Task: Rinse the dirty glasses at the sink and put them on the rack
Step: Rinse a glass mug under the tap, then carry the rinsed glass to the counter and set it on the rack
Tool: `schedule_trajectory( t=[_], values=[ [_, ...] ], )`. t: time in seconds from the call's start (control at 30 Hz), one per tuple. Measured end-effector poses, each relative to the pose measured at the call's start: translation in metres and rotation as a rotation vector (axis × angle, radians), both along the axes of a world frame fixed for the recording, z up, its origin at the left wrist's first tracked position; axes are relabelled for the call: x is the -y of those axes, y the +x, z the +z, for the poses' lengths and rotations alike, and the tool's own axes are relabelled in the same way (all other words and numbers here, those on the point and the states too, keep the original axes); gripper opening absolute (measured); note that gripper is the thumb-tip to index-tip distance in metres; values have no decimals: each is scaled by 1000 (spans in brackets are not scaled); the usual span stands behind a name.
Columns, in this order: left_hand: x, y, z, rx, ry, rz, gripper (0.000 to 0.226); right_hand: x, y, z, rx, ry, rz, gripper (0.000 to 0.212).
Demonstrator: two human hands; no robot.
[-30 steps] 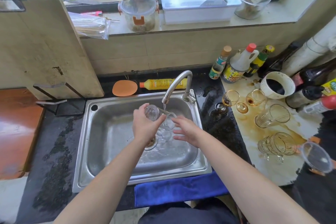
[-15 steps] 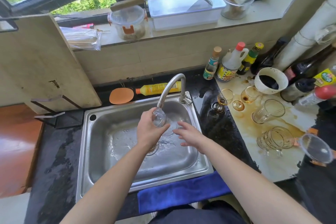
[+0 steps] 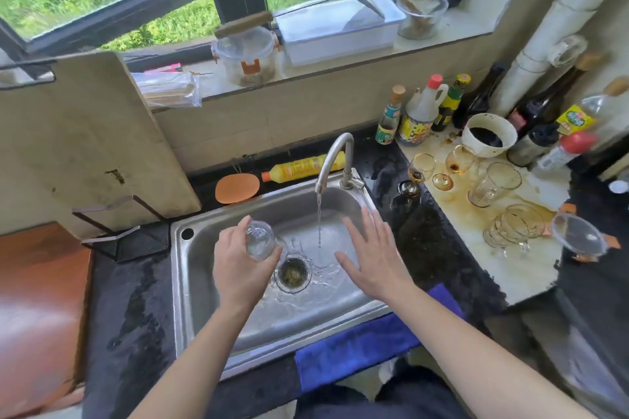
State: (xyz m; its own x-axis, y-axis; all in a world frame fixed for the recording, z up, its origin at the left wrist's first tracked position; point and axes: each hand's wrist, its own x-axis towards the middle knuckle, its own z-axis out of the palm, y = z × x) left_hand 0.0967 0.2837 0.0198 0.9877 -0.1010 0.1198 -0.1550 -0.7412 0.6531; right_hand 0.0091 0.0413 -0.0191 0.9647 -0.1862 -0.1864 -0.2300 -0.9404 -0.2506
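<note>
My left hand (image 3: 238, 262) grips a clear glass (image 3: 259, 240) over the left part of the steel sink (image 3: 197, 282), left of the water stream and tilted with its base toward me. My right hand (image 3: 371, 255) hovers flat over the sink's right side, fingers spread, holding nothing. Water runs from the curved tap (image 3: 335, 160) into the basin near the drain (image 3: 292, 274). Several stained glasses (image 3: 493, 185) stand or lie on the wet pale board (image 3: 517, 269) at the right. A dark wire rack (image 3: 115, 231) sits left of the sink.
Sauce bottles (image 3: 422, 112) and a stained white bowl (image 3: 490, 134) crowd the back right corner. A yellow bottle (image 3: 303, 165) and an orange sponge (image 3: 236, 187) lie behind the sink. A blue cloth (image 3: 357, 347) hangs over the front edge. A cutting board (image 3: 85, 139) leans at the left.
My left hand has carried the glass left, out from under the tap's stream. My right hand has drawn away to the right and spread open.
</note>
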Motion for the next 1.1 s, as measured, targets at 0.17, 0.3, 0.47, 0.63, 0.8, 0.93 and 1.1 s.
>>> schedule_trajectory(
  t=[0.17, 0.3, 0.47, 0.63, 0.8, 0.93, 1.1],
  values=[
    [-3, -12, -1, -20, -8, -129, 76, -16, -44, 3, -8, 58, -198, 75],
    [20, -32, 19, 4, -63, -235, 68, -11, -87, 24, 11, 142, -302, 72],
    [76, -79, 53, 72, -150, -389, 65, 19, -165, 56, 49, 296, -507, 60],
    [151, -180, 83, 122, -201, -611, 65, 48, -311, 83, 186, 226, -740, 56],
    [221, -347, 97, 29, -250, -849, 62, 58, -511, 87, 281, 107, -1010, 56],
    [275, -513, 100, -32, -252, -1179, 61, 44, -681, 94, 316, 1, -1300, 57],
    [317, -698, 128, -183, -310, -1497, 66, 13, -840, 109, 400, -66, -1649, 57]
  ],
)
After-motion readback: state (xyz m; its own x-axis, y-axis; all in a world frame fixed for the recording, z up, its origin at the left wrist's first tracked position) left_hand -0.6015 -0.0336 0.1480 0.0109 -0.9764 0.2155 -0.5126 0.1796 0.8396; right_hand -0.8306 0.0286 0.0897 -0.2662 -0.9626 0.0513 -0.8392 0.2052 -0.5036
